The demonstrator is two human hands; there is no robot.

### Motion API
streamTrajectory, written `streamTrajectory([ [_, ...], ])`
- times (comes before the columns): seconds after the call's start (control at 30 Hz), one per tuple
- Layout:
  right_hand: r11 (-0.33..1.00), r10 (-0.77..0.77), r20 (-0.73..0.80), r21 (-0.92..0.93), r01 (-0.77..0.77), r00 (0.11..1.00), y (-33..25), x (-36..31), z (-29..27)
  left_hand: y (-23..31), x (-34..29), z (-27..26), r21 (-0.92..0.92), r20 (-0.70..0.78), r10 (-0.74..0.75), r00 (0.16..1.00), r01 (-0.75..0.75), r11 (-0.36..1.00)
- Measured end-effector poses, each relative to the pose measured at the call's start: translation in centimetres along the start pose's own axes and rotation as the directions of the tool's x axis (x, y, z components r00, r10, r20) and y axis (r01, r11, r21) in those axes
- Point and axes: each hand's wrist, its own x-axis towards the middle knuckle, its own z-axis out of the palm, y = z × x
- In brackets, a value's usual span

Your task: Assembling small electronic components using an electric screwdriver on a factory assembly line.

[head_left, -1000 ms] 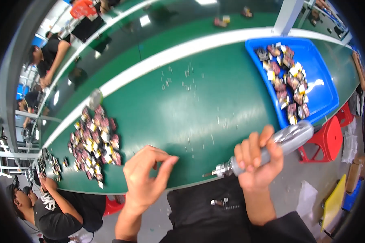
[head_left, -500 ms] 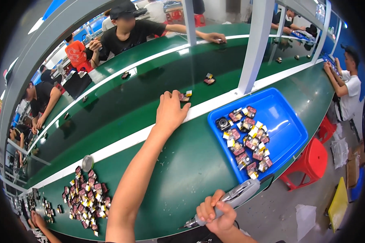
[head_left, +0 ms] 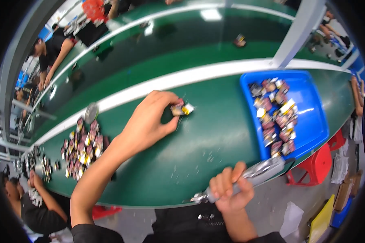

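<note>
Pinched between the thumb and fingers of my left hand [head_left: 146, 119] is a small reddish electronic part [head_left: 181, 108] with white and yellow bits, just above the green worktop [head_left: 198, 150]. My right hand [head_left: 232, 190] is wrapped around a grey electric screwdriver [head_left: 265, 169] near the front edge, its bit pointing left. Right of centre, a blue tray [head_left: 318, 105] contains several similar parts [head_left: 278, 117]. A heap of such parts [head_left: 82, 152] lies left of my left forearm, with a round metal tin [head_left: 92, 112] at its far end.
Beyond a white rail [head_left: 162, 85] runs a dark green conveyor belt [head_left: 158, 52] carrying a few parts. A grey post [head_left: 300, 34] rises behind the tray. Red stools [head_left: 318, 166] stand at the right. A co-worker's arm [head_left: 48, 196] is at the lower left; others sit along the line.
My left hand has come back from the belt's edge to over the worktop, with a part in its fingers. The view has shifted; my right hand still grips the screwdriver.
</note>
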Motion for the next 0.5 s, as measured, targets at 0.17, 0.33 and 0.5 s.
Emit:
streamTrajectory([
  [0.17, 0.997, 0.02, 0.069, -0.071, -0.016, 0.997, 0.7, 0.7, 0.6, 4.4, -15.4, -2.6, -0.008, 0.063, -0.227, 0.972, 0.228, 0.974],
  [0.33, 0.998, 0.0, 0.0, -0.065, 0.0, 1.0, 1.3, -0.1, 0.7, 6.5, -18.6, -1.9, -0.054, -0.051, -0.314, 0.948, 0.311, 0.949],
  [0.5, 0.986, 0.09, -0.02, -0.14, -0.092, 0.996, 3.7, -2.3, 2.1, 6.4, -19.0, -1.0, -0.089, -0.169, -0.397, 0.902, 0.387, 0.918],
])
